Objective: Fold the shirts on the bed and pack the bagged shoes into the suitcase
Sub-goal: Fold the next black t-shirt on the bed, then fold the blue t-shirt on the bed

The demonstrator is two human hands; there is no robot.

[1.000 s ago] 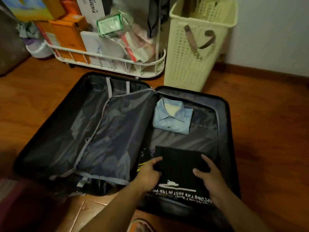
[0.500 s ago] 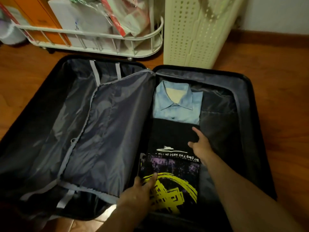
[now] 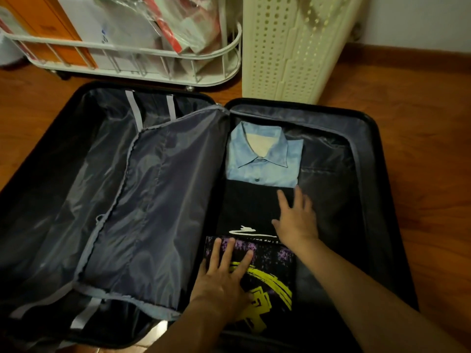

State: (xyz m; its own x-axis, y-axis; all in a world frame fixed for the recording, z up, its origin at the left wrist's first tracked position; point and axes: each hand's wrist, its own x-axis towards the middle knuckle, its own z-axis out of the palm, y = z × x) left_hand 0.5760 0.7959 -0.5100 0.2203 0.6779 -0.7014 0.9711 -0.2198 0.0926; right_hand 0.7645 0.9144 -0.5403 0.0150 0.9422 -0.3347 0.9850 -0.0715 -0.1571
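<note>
Shirts lie folded in a column down the right half of the open suitcase: a blue collared shirt at 12 o'clock, a black shirt touching its near edge, and a black shirt with a yellow print at 6 o'clock. The left hand presses flat on the print, fingers straight; the right hand rests flat on the middle shirt. Bare lining runs along the column's 3 o'clock side. A grey divider flap covers the left half. A white wire cart and a cream laundry basket stand just beyond the far rim.
</note>
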